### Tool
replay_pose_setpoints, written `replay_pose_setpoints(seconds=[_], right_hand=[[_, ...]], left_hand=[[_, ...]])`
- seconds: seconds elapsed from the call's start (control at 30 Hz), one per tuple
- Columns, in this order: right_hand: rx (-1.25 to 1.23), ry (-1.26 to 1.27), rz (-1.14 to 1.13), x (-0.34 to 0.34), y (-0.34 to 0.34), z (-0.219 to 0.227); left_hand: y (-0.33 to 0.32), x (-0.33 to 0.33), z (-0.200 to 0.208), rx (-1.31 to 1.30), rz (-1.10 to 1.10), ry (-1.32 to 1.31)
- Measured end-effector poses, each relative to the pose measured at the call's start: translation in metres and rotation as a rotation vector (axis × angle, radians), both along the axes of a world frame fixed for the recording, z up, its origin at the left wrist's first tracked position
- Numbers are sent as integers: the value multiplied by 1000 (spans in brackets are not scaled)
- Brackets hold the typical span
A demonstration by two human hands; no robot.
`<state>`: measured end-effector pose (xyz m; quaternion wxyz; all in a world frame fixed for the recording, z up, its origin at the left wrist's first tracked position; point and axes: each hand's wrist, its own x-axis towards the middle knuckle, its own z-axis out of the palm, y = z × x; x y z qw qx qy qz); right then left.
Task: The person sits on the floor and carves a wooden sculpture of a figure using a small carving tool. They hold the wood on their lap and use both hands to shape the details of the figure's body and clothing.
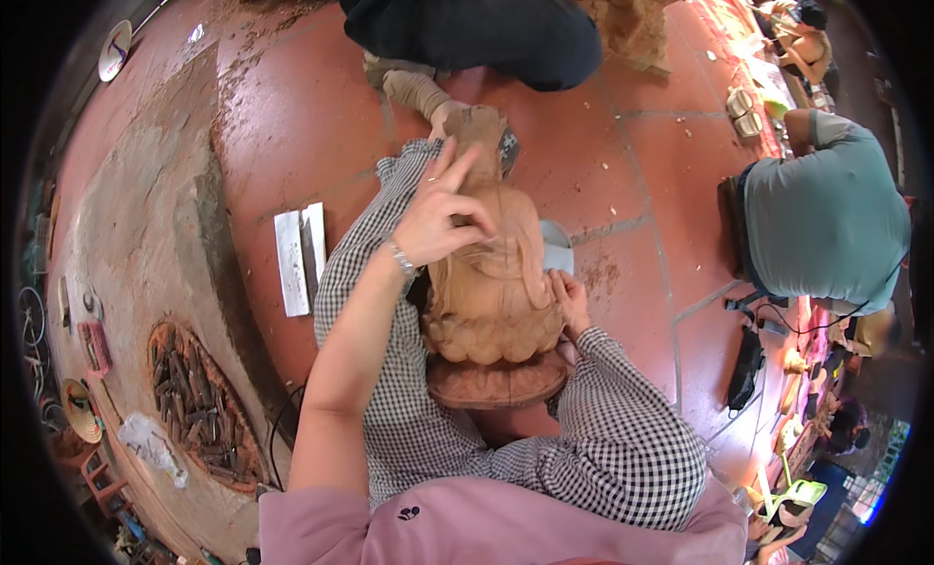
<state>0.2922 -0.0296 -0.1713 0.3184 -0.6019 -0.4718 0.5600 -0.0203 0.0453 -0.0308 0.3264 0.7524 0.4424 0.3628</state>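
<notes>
A carved wooden statue [486,273] rests between my legs, its petal-carved lower part and round reddish base [496,385] nearest me. The narrower end points away from me. My left hand [443,220] hovers at the statue's left upper side, slightly blurred. Two of its fingers stretch out, the thumb and others bend toward the wood, and no tool shows in it. Low on the right side, my right hand [571,300] grips the statue's edge with its fingertips. A pale bluish object [556,249] sits just beyond that hand, partly hidden by the statue.
White paper strips [297,259] lie on the red tiles to my left. Further left, a stone slab [146,244] carries a pile of carving tools [199,405] and a plastic bag [154,446]. A person in dark trousers [467,30] sits ahead; another in a green-grey shirt [827,215] sits right.
</notes>
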Motion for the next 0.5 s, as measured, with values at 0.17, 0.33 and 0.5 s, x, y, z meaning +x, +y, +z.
replay_pose_setpoints(seconds=[0.17,0.33,0.5], right_hand=[[-19,61,-34,-2,2,7],[-29,105,-33,-3,0,3],[-55,137,-60,-5,0,8]], left_hand=[[-1,36,9,98,-20,58],[7,-20,6,-79,-7,64],[4,-42,-7,-145,154,-23]])
